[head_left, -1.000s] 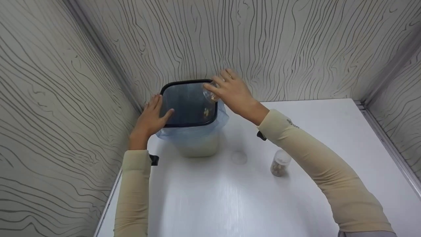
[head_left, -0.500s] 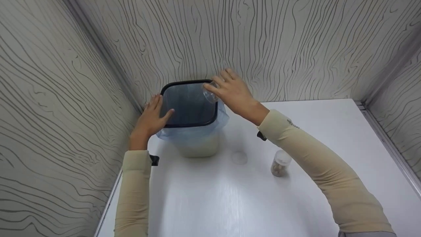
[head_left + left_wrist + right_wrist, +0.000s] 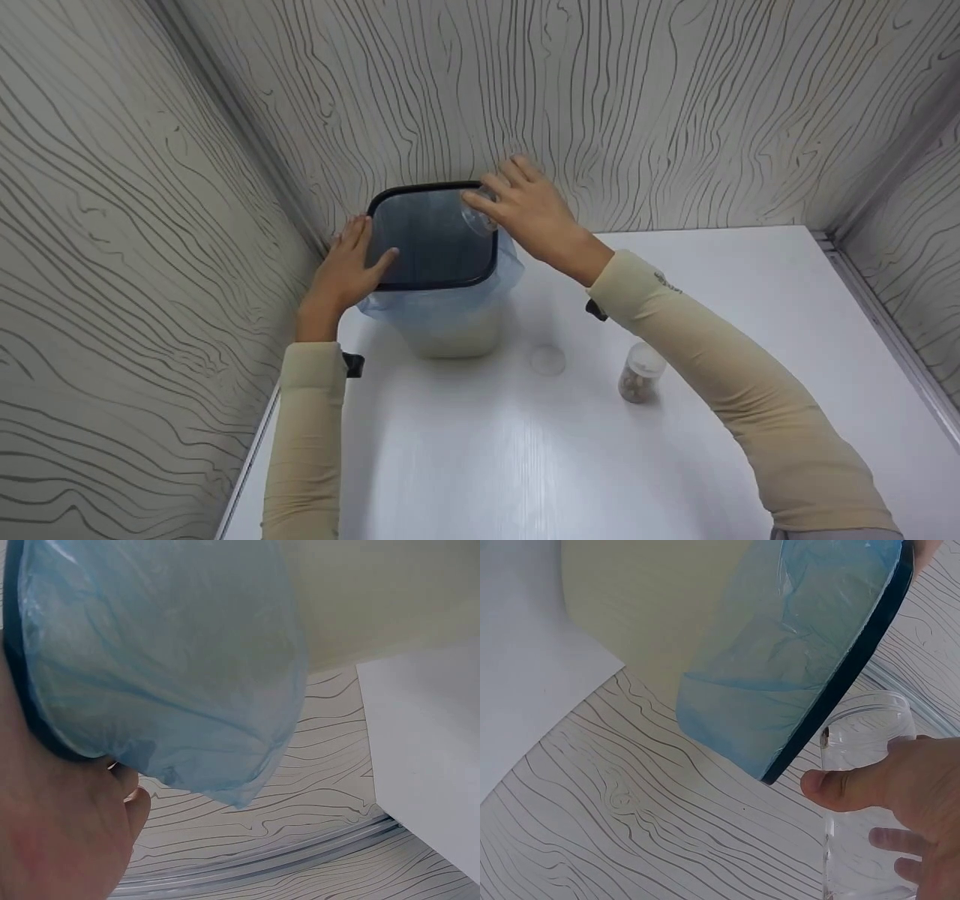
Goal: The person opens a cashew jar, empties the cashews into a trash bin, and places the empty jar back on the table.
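Note:
In the head view, my left hand (image 3: 345,270) holds the left rim of a trash bin (image 3: 459,341), thumb over the opening and fingers outside. A black rim frame and a thin blue bag (image 3: 442,307) line the bin, the bag's edge hanging outside. My right hand (image 3: 531,212) grips a clear jar (image 3: 480,214), tipped over the bin's right rim. In the right wrist view the jar (image 3: 866,724) looks see-through, with a small dark bit near its upper end. The bin's bottom is dark, and no contents show in it.
On the white table (image 3: 465,457), a round clear lid (image 3: 547,360) lies right of the bin. Farther right stands a capped clear jar (image 3: 641,373) with brownish pieces inside, beside the right sleeve. Wood-patterned walls (image 3: 600,112) rise behind and left of the bin.
Pale pieces were dropping from the tipped jar into the bin one second ago; now none show in the jar or falling. Both hands have stayed almost in place.

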{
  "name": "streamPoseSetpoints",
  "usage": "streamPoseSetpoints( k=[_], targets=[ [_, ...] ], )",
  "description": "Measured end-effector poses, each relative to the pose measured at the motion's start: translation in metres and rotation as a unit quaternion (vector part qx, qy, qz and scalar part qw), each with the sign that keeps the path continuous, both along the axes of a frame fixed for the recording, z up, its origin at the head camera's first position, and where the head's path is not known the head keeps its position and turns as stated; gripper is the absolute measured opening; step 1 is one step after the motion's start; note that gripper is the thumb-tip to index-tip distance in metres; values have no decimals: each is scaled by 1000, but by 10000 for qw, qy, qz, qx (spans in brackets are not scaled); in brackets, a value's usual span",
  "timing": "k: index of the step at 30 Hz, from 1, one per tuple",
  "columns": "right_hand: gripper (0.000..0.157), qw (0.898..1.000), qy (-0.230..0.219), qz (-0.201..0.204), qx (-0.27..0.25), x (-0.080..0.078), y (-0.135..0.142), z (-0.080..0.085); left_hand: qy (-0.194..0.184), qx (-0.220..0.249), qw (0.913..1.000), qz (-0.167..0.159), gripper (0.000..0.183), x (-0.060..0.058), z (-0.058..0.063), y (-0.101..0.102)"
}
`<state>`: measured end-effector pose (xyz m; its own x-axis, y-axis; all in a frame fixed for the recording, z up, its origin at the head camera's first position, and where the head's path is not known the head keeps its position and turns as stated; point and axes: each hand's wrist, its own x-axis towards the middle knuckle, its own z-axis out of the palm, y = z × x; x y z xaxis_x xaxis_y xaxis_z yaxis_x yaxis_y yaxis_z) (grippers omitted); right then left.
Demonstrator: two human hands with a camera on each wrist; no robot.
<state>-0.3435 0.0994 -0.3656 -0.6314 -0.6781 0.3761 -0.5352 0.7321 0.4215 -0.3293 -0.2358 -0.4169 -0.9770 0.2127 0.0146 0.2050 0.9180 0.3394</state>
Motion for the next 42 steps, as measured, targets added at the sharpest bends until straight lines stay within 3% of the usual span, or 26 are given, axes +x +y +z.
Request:
streamPoseSetpoints(
  k=[21,35,42],
  targets=[
    [68,9993,299,139,158,0,-5,1,86,16,10000,40,89,2,-2,1],
    [64,9954,762,320,477,0,-5,1,65,-6,10000,-74,90,-2,-2,-2],
    [64,9937,710,369,781,1,-6,2,60,33,10000,-58,89,-1,-3,-2]
  ],
)
